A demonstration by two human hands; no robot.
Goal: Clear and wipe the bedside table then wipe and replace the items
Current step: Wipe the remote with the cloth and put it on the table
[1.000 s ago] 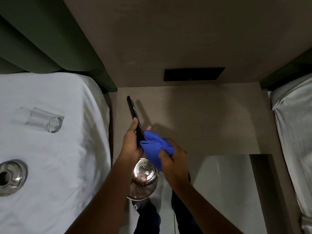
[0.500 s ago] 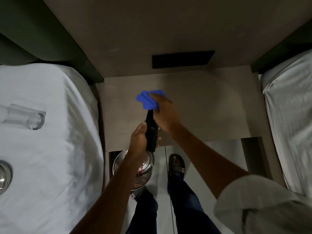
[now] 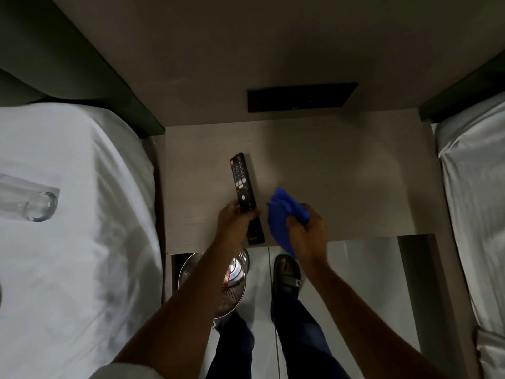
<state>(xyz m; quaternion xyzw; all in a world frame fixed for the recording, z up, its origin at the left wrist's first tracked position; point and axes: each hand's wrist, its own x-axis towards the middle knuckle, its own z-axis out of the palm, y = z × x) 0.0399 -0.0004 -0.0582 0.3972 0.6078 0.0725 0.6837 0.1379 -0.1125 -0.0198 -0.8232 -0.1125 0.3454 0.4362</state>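
Bare forearms, pale short sleeve edge at left arm, dark blue trousers, black open-toed strap sandal on right foot.

Remote now face-up, cloth off it

Remote is turned from edge-on to buttons-up, lying along the bedside table toward its front-left, left hand gripping the lower half. Right hand with the blue cloth has pulled back from the remote's top end to just beside it, near the front edge.
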